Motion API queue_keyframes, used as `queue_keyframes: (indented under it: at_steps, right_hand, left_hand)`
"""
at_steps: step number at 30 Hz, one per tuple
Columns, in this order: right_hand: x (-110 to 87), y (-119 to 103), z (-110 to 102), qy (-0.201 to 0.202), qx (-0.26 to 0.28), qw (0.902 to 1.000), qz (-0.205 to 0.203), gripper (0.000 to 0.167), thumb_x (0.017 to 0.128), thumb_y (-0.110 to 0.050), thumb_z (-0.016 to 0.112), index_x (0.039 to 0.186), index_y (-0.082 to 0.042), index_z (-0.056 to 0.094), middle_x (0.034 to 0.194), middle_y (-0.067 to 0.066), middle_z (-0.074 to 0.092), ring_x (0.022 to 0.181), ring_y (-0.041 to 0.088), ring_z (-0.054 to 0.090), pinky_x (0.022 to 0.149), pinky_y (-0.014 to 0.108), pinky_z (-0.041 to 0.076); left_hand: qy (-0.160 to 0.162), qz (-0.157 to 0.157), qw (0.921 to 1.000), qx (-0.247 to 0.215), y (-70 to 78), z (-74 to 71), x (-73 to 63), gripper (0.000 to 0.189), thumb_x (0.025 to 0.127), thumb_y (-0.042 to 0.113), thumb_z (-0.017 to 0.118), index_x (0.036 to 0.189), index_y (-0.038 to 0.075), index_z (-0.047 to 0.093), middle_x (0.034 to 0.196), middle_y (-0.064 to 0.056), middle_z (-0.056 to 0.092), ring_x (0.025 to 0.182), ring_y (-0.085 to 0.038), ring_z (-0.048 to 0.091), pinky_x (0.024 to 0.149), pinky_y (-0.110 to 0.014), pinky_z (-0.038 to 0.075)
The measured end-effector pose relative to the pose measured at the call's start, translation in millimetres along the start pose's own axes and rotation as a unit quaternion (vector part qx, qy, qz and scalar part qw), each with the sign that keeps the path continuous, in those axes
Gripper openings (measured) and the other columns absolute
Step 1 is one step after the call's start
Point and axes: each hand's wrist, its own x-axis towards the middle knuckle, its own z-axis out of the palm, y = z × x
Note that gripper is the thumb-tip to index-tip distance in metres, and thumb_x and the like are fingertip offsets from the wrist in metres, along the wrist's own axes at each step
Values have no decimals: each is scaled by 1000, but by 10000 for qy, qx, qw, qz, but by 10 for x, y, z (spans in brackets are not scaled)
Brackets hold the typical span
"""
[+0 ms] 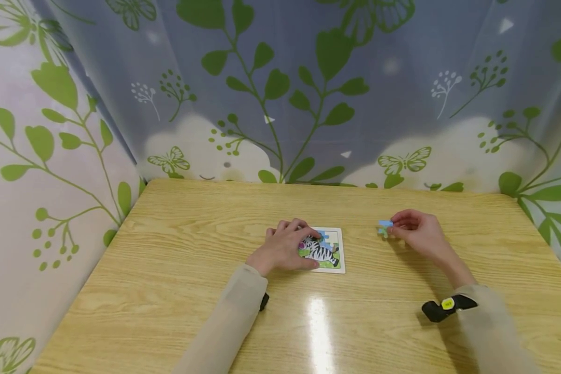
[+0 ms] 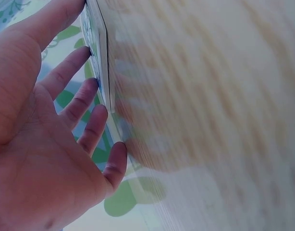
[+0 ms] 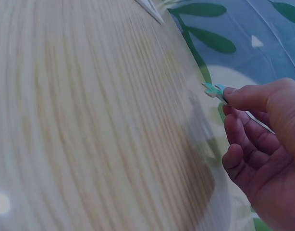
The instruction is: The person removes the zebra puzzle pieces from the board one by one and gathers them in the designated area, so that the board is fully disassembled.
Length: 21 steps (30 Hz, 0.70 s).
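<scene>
A small square jigsaw puzzle (image 1: 325, 254) with a zebra picture and a white border lies flat on the table. Near its upper right corner, a pale patch of bare backing shows among the blue pieces. My left hand (image 1: 287, 245) rests over the puzzle's left side, fingers spread and fingertips at its surface; it hides that part of the picture. Off to the right, my right hand (image 1: 418, 232) pinches a blue and green puzzle piece (image 1: 383, 228) between thumb and fingers. In the right wrist view, the piece (image 3: 215, 90) is held above the tabletop.
The wood-grain table (image 1: 191, 311) reaches back to a curtain (image 1: 285, 93) printed with leaves and butterflies. A similar curtain (image 1: 42, 156) hangs along the left side. A black strap (image 1: 449, 306) with a yellow label is on the right wrist.
</scene>
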Motion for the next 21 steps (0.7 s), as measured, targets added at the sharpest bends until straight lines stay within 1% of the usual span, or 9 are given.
queue_keyframes:
  at_steps: [5,10,13,17,21]
  right_hand:
    - [-12,81,-93,70,-336,9994,-32,29,95,-22,74,112,1,68,100,13,74,79,-5,62,63,23,50]
    - [-31,160,-176,83,-420,9991,-4,32,95,-24,74,113,1,67,103,19,74,78,-5,61,59,25,50]
    - [-33,207,-216,102,-472,9988,28,31,95,-23,73,112,2,67,102,19,73,76,-5,61,58,25,51]
    - [-20,249,-228,80,-645,9979,49,30,95,-23,73,112,2,68,102,19,73,76,-6,60,59,25,51]
    - [-12,245,-219,8,-981,9952,-27,29,96,-26,73,110,-1,70,101,17,74,77,0,61,61,24,51]
  left_hand:
    - [-13,-11,10000,13,4,-4,-2,60,87,50,76,142,37,55,151,3,42,139,-30,35,102,-51,31]
    - [-30,-30,10000,77,9,-4,2,60,88,51,76,142,38,55,152,4,41,139,-29,35,102,-50,31]
    - [-36,-42,9999,84,6,-5,1,60,88,51,76,143,39,55,152,4,41,140,-30,35,102,-50,31]
    - [-20,-38,10000,66,7,-6,-4,60,87,51,76,142,38,55,152,4,42,139,-30,35,103,-51,31]
    - [-34,-44,9999,89,12,-10,-3,60,88,51,76,143,38,55,152,4,41,139,-29,35,103,-50,31]
